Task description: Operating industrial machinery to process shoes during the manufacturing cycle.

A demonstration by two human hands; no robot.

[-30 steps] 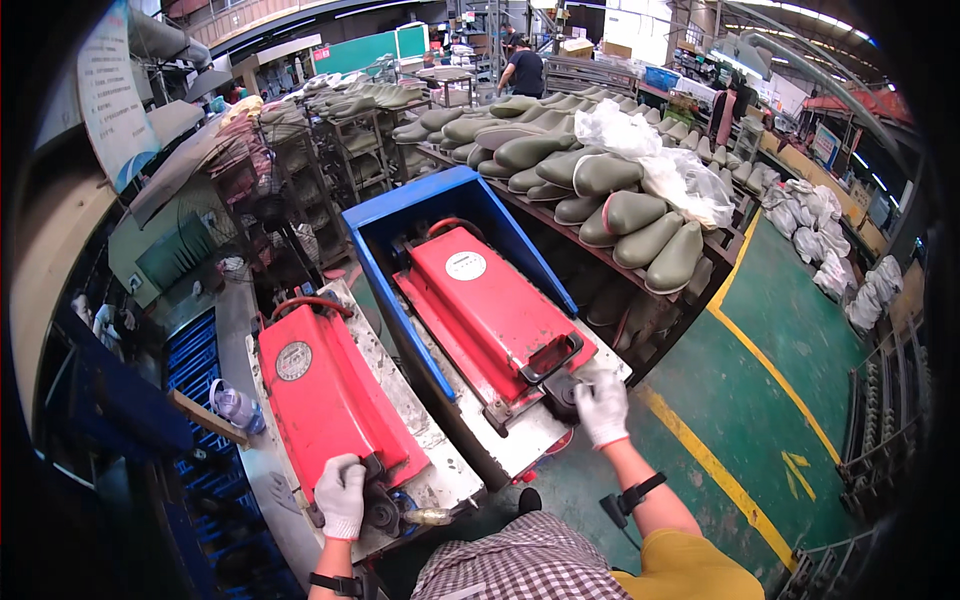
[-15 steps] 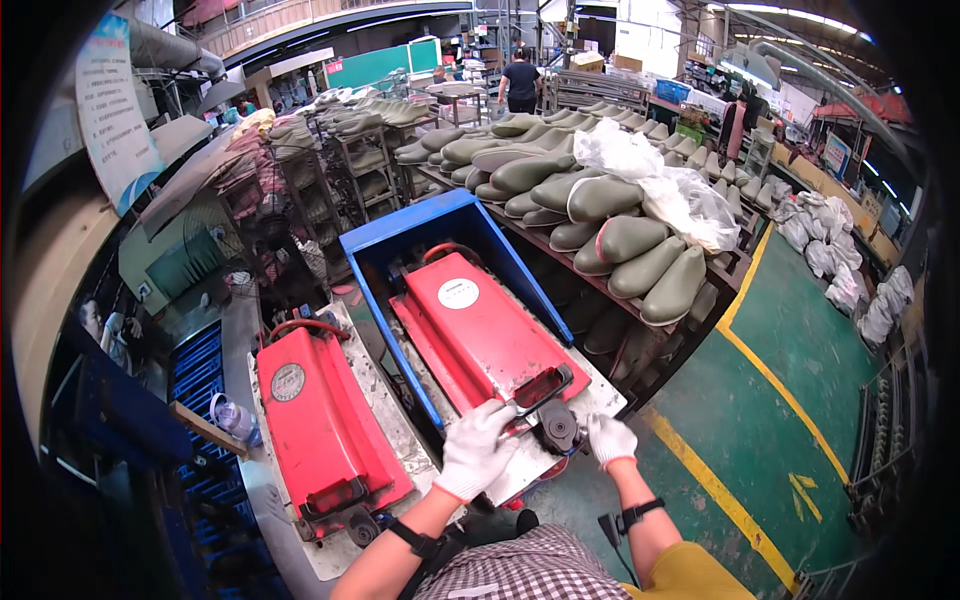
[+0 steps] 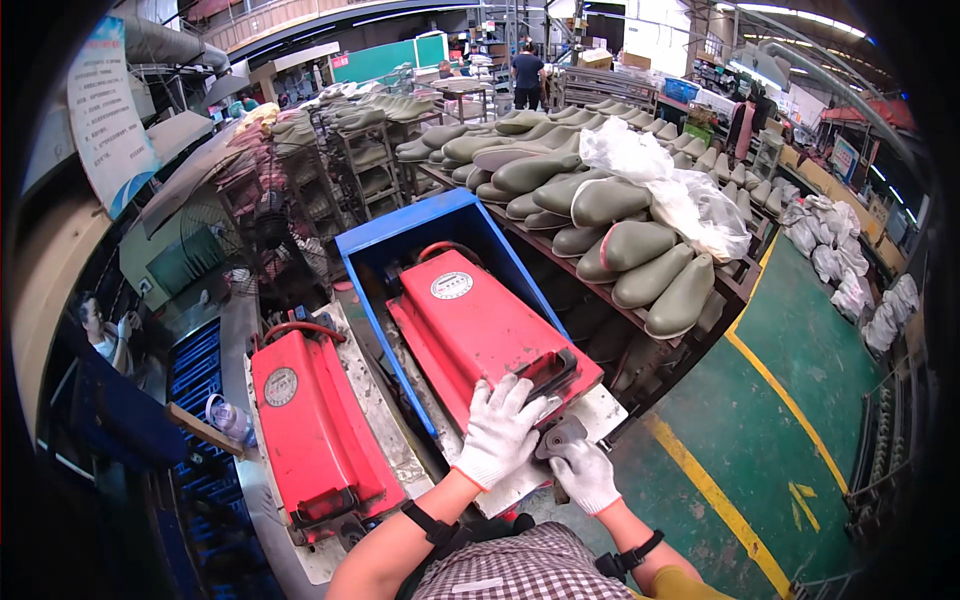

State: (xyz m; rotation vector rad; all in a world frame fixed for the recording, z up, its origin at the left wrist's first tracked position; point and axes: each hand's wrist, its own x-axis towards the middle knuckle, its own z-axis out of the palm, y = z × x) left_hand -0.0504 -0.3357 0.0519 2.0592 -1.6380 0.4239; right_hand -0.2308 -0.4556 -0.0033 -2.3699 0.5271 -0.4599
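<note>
A red metal machine cover with a round white label lies inside a blue open-topped frame. My left hand, in a white knit glove, rests on its near end with the fingers spread, next to a black handle. Just below that handle a round dark grey knob sticks out over the pale base plate. My gloved right hand has its fingers curled against the knob's near side; the fingertips are partly hidden.
A second red machine stands at the left. Beyond the frame, racks carry many olive-green boots and white plastic sheeting. A clear plastic jug is at far left. Green floor with yellow lines lies right. One person stands far back.
My left hand has gone from the black handle's end to lying spread on the red cover. My right hand has moved left and nearer, from the knob's right side to its near side.
</note>
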